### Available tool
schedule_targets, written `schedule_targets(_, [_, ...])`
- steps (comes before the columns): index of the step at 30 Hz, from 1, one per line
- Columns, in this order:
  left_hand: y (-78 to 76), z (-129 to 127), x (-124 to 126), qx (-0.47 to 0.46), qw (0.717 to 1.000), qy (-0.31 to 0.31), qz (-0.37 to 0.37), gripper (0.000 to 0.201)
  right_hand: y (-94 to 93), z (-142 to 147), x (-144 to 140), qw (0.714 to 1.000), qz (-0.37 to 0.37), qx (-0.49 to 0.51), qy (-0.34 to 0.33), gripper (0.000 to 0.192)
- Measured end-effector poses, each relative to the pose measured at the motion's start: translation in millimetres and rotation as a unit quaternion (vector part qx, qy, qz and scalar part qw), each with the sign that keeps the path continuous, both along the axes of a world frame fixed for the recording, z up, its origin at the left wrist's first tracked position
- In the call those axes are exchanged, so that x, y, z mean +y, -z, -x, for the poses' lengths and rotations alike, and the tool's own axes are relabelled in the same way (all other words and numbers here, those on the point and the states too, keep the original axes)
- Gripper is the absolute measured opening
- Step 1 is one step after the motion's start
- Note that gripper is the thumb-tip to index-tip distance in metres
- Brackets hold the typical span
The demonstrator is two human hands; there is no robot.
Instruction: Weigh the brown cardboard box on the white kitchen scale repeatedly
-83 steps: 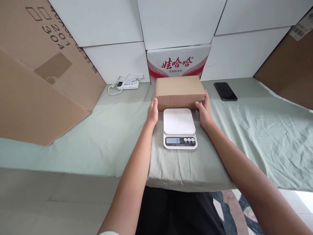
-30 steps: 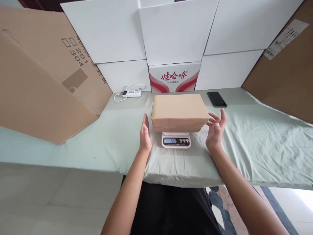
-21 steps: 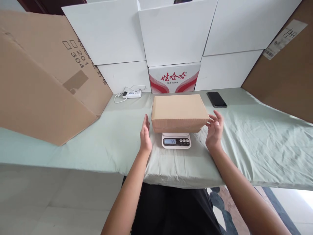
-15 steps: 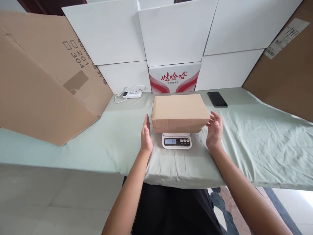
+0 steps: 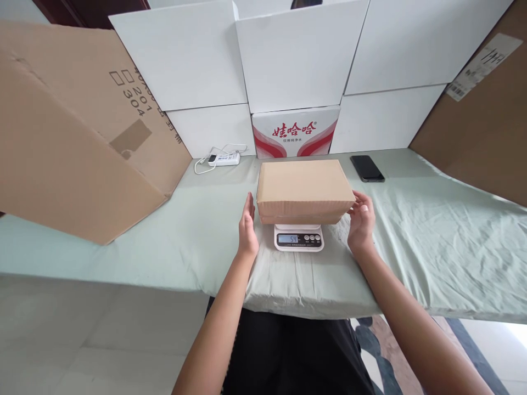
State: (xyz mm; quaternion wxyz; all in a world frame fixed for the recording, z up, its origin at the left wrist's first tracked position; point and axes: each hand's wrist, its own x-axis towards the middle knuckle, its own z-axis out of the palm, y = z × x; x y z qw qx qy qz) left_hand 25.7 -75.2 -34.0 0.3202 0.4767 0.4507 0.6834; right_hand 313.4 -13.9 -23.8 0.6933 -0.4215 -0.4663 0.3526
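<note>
The brown cardboard box (image 5: 303,189) sits flat on the white kitchen scale (image 5: 298,237). It overhangs the platform on both sides, so only the scale's front panel shows below it. The display is lit, but its digits are too small for me to read with confidence. I judge this to be the weighing step, with the box set down and a reading being taken.

My left hand (image 5: 247,230) stands on edge just beside the box's left end, palm facing it, fingers straight and together. I see a narrow gap between palm and cardboard and judge it is not touching. My right hand (image 5: 362,222) is at the near right corner, fingers loosely curled, the fingertips at or on the edge. Whether they press on the box I cannot tell. Neither hand grips anything.

Any contact from the right fingertips would disturb the reading. The next move, in my judgement, calls for either both hands drawn fully clear so the box rests alone, or both palms closing evenly on the short ends for a level lift.

The scale stands on a pale green sheet (image 5: 432,241) covering the tabletop. A black phone (image 5: 367,168) lies well to the right of the box. A white power strip (image 5: 223,159) with its cord lies to the rear left. Behind the box stands a red and white printed carton (image 5: 295,131) among plain white panels (image 5: 296,55). A large brown carton (image 5: 78,131) leans in at the left.
</note>
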Motion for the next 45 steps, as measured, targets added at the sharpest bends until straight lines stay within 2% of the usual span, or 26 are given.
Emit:
schedule_targets(27, [-5.8, -2.0, -3.6, -0.001, 1.000, 0.024, 0.017, 0.097, 2.0, -0.6, -2.6, 0.999, -0.008, -0.035, -0.028, 0.057])
schedule_targets(38, [-1.3, -0.4, -3.0, -0.003, 0.999, 0.033, 0.013, 0.097, 8.0, -2.6, -0.3, 0.999, -0.002, -0.035, -0.033, 0.061])
schedule_targets(45, [-4.3, -2.1, -5.1, 0.001, 0.999, 0.035, 0.014, 0.094, 8.6, -3.3, 0.0, 0.999, -0.010, -0.036, -0.038, 0.060])
